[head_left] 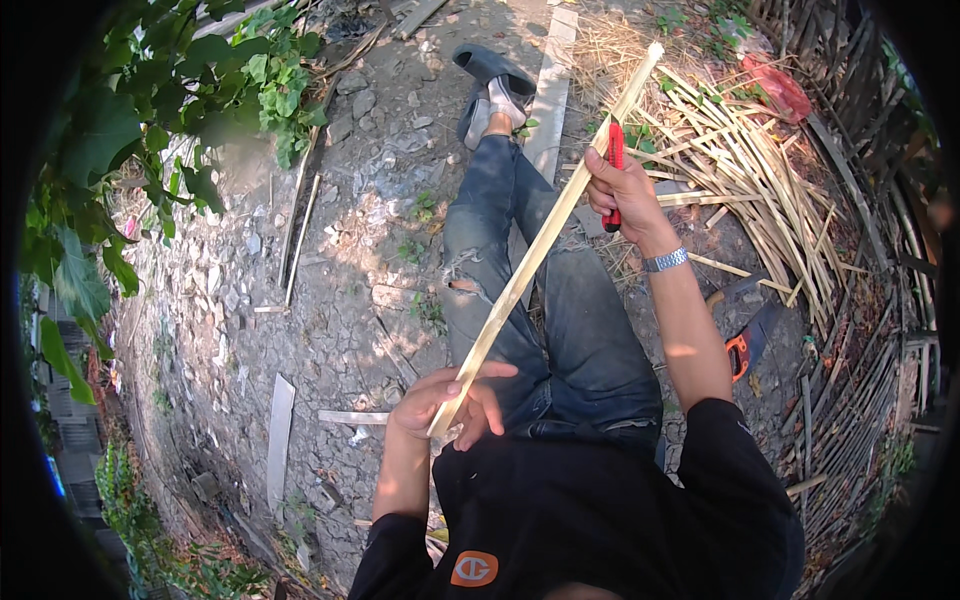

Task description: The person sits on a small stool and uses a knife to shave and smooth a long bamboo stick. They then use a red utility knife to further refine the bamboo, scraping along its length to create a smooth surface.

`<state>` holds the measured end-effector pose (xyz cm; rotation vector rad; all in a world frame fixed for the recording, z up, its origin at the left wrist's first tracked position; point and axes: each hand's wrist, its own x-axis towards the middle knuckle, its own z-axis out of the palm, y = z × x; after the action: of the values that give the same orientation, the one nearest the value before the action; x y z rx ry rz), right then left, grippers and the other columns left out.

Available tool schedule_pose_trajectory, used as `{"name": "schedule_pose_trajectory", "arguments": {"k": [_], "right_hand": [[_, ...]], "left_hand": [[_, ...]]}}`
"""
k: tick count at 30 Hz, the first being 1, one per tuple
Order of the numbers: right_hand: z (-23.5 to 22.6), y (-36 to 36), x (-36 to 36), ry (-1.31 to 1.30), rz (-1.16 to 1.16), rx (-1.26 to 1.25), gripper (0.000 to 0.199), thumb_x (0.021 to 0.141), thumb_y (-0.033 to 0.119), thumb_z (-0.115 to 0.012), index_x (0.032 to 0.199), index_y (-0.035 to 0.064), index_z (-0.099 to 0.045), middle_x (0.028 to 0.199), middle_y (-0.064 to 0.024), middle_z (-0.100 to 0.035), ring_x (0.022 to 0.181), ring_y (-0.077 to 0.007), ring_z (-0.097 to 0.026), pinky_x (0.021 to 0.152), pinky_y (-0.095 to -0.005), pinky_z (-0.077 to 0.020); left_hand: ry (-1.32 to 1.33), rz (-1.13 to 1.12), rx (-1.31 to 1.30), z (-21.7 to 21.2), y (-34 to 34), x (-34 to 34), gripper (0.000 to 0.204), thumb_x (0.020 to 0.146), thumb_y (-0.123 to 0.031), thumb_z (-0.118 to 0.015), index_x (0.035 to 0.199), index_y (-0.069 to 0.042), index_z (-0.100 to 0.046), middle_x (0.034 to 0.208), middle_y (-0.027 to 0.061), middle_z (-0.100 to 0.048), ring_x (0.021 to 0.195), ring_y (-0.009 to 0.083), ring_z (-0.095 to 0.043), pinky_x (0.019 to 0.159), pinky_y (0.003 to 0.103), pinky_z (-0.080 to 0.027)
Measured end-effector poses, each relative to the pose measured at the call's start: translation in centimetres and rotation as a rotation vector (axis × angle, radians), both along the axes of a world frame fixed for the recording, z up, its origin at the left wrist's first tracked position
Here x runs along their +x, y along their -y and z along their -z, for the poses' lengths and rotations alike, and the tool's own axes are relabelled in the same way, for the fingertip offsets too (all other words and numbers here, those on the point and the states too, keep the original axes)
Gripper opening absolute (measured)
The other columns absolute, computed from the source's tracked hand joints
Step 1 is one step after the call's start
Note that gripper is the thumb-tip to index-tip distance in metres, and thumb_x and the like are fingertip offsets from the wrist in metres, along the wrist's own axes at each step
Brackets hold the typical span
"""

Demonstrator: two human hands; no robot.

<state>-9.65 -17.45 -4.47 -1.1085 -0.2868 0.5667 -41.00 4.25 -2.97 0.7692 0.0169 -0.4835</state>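
Note:
A long, pale wooden strip (pixel 530 262) slants across my lap, its far end up to the right beyond my shins. My left hand (pixel 447 402) holds it near the lower end, thumb laid over it and the other fingers spread. In my right hand (pixel 625 190) is a red utility knife (pixel 615 160), upright in the fist against the upper part of the strip. The right thumb and fingers also press on the strip there. Whether the blade is out, I cannot tell.
A heap of pale wooden strips (pixel 765 185) lies to the far right, near a red crumpled bag (pixel 778 88). A handsaw with an orange handle (pixel 738 357) rests right of my thigh. A plank (pixel 552 100) runs beside my feet. Leafy branches (pixel 110 130) hang at the left.

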Motion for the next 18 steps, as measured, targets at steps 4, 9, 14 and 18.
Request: {"name": "schedule_pose_trajectory", "arguments": {"k": [4, 9, 14, 18], "right_hand": [[1.6, -1.0, 0.1, 0.571, 0.283, -0.549, 0.044, 0.101, 0.044, -0.062, 0.093, 0.0014, -0.065, 0.062, -0.0034, -0.051, 0.054, -0.0196, -0.047, 0.054, -0.0367, -0.0383], [-0.2, -1.1, -8.8, 0.767, 0.018, -0.716, 0.047, 0.103, 0.043, -0.057, 0.087, -0.0019, -0.058, 0.058, -0.0148, -0.051, 0.053, -0.0337, -0.050, 0.055, -0.0441, -0.0381], [-0.5, -1.1, -14.8, 0.918, -0.444, -0.874, 0.045, 0.101, 0.045, -0.055, 0.094, 0.0011, -0.063, 0.068, -0.0231, -0.065, 0.068, -0.0453, -0.066, 0.064, -0.0552, -0.0496], [0.4, -1.3, -15.1, 0.940, -0.436, -0.904, 0.046, 0.101, 0.048, -0.054, 0.094, 0.0026, -0.063, 0.068, -0.0224, -0.066, 0.068, -0.0444, -0.066, 0.063, -0.0550, -0.0501]], "left_hand": [[-0.119, -0.128, 0.278, 0.1, 1.4, 1.4, 0.051, 0.105, -0.031, -0.048, 0.138, 0.008, -0.049, 0.058, -0.0024, -0.037, 0.041, 0.0053, -0.026, 0.038, 0.023, -0.023], [-0.135, -0.354, 0.524, 2.4, 3.5, 2.3, 0.037, 0.112, -0.026, -0.042, 0.134, 0.001, -0.052, 0.062, -0.0061, -0.031, 0.048, 0.0046, -0.022, 0.045, 0.025, -0.023], [-0.208, -0.454, 0.510, 2.1, 4.9, 3.2, 0.039, 0.112, -0.029, -0.043, 0.140, -0.004, -0.049, 0.063, -0.0064, -0.029, 0.049, 0.0052, -0.021, 0.045, 0.024, -0.024], [-0.220, -0.465, 0.411, 2.0, 5.2, 3.3, 0.042, 0.112, -0.029, -0.043, 0.150, -0.011, -0.041, 0.065, -0.0058, -0.029, 0.048, 0.0058, -0.020, 0.044, 0.023, -0.024]]}}
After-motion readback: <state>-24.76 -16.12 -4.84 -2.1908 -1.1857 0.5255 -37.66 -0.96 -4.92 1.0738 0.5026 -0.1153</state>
